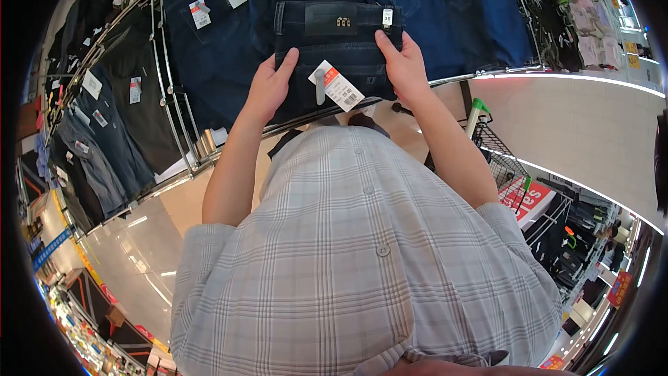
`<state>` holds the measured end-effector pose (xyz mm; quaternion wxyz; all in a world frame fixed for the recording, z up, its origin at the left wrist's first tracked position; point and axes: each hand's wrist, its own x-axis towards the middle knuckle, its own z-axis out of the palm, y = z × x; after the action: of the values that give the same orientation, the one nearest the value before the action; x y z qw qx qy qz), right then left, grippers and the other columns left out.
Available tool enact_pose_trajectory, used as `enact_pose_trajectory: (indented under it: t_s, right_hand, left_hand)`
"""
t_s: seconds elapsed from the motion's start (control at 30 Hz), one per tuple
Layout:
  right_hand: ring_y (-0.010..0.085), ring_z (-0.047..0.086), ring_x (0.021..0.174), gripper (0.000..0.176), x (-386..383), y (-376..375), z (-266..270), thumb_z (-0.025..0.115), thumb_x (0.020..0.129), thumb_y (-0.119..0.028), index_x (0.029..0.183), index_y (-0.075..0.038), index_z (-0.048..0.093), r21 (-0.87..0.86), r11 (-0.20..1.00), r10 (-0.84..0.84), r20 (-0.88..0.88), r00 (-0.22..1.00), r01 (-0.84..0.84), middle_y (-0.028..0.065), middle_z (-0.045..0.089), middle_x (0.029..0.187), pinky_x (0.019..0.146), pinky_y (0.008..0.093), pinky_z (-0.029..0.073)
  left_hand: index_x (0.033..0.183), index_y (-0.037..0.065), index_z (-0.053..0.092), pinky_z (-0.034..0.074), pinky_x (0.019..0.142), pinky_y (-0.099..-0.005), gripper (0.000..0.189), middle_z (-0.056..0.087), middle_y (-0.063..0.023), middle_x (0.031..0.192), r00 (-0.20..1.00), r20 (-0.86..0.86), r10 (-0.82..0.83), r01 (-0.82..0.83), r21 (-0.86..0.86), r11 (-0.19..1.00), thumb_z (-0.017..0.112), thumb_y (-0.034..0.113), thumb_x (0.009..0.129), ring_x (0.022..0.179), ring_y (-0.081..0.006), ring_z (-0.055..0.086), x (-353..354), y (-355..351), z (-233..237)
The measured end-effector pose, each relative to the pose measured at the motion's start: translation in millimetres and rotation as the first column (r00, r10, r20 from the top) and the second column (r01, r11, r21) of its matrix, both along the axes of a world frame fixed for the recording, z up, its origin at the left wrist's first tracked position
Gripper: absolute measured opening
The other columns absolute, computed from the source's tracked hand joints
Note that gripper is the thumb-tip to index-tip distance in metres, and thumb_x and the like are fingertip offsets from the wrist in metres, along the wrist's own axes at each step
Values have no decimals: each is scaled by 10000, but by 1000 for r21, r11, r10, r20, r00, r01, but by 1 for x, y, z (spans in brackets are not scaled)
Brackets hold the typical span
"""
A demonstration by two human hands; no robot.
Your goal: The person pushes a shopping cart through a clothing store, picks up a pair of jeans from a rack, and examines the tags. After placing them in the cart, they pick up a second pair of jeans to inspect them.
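A folded pair of dark jeans point(327, 49) is held between my two hands, over the rack's front rail. My left hand point(271, 85) grips its left side, thumb on top. On the right side my right hand point(405, 66) grips it the same way, its thumb just below a small size sticker point(387, 17). A dark waistband patch point(331, 19) with a metal letter faces up. From the pocket area hangs a white and red price tag point(340, 89) with a grey security tag point(320, 87). The fingers under the jeans are mostly hidden.
More tagged blue jeans point(209, 49) lie on the metal rack point(169, 90) beyond and beside my hands. Grey and black trousers point(104, 160) hang at the left. A shopping cart point(502, 157) with a green handle stands at the right, near a red sign point(532, 202).
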<state>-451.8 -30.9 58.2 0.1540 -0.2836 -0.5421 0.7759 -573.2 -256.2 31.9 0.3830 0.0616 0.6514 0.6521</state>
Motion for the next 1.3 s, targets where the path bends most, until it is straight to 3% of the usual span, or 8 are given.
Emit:
enact_pose_trajectory:
  t_s: [0.1, 0.27, 0.3, 0.37, 0.47, 0.73, 1.07, 1.3]
  right_hand:
    - [120, 649, 940, 254, -1, -2, -2, 647, 993, -201, 1146, 0, 623, 107, 994, -17, 43, 999, 12, 67, 704, 1064, 836, 280, 527]
    - [132, 638, 1020, 386, 14, 2, 17, 667, 976, -185, 1297, -3, 555, -99, 986, 142, 70, 987, -134, 59, 685, 1138, 906, 281, 515]
    - [132, 638, 1020, 386, 18, 4, 16, 667, 976, -185, 1297, -3, 555, -100, 986, 142, 70, 987, -135, 59, 685, 1138, 906, 281, 515]
    - [138, 632, 1064, 462, 25, 5, 9, 681, 958, -135, 1365, -1, 506, 92, 964, 237, 120, 964, -248, 59, 673, 1178, 939, 276, 507]
    - [135, 633, 1059, 452, 25, 2, 2, 679, 951, -93, 1362, 1, 515, 19, 980, 195, 69, 978, -197, 61, 674, 1184, 937, 271, 506]
    - [106, 631, 1001, 336, 28, -2, -13, 633, 984, -100, 1298, 6, 576, 51, 992, 107, 100, 989, -112, 55, 687, 1153, 883, 256, 504]
    - [106, 637, 961, 263, 48, -2, -26, 644, 957, -46, 1214, 9, 618, 195, 975, 94, 87, 992, -109, 41, 703, 1093, 877, 261, 498]
    - [114, 628, 1022, 262, 46, -7, -14, 647, 968, -86, 1218, -10, 626, 63, 996, 63, -15, 998, -62, 29, 704, 1099, 908, 261, 486]
  left_hand:
    - [1146, 25, 676, 466, 800, -228, 434, 694, -5, 996, 999, -26, 28, -28, 1, 1000, 578, 429, 1022, 886, -67, 587, -2, -2, -3]
    - [1128, 32, 675, 479, 823, -239, 418, 698, -20, 1028, 995, -34, 97, -96, 33, 995, 576, 425, 1023, 907, -80, 605, -3, 2, 2]
    - [1132, 34, 671, 489, 840, -249, 418, 702, -31, 1046, 989, 43, 142, -143, 39, 989, 579, 426, 1021, 926, -96, 622, -3, 3, 8]
    - [1137, 37, 667, 498, 856, -259, 417, 705, -43, 1064, 975, 121, 185, -191, 39, 981, 582, 428, 1019, 944, -111, 639, -4, 3, 12]
    - [1176, 35, 645, 512, 880, -279, 434, 708, -63, 1087, 962, 192, 193, -209, 67, 976, 587, 432, 1014, 979, -144, 661, -5, 3, 10]
    - [1215, 27, 629, 512, 892, -288, 441, 702, -65, 1119, 961, 242, 134, -157, 80, 984, 589, 419, 1016, 1015, -140, 650, -2, 1, 1]
    - [1205, 49, 653, 479, 901, -244, 385, 688, -23, 1100, 999, 39, 10, -14, 85, 996, 594, 381, 1021, 990, -94, 613, 6, -11, -2]
    - [1200, 36, 650, 457, 938, -244, 368, 684, -15, 1121, 996, 85, 36, -46, 113, 993, 608, 351, 1014, 1029, -87, 597, 8, -11, -6]
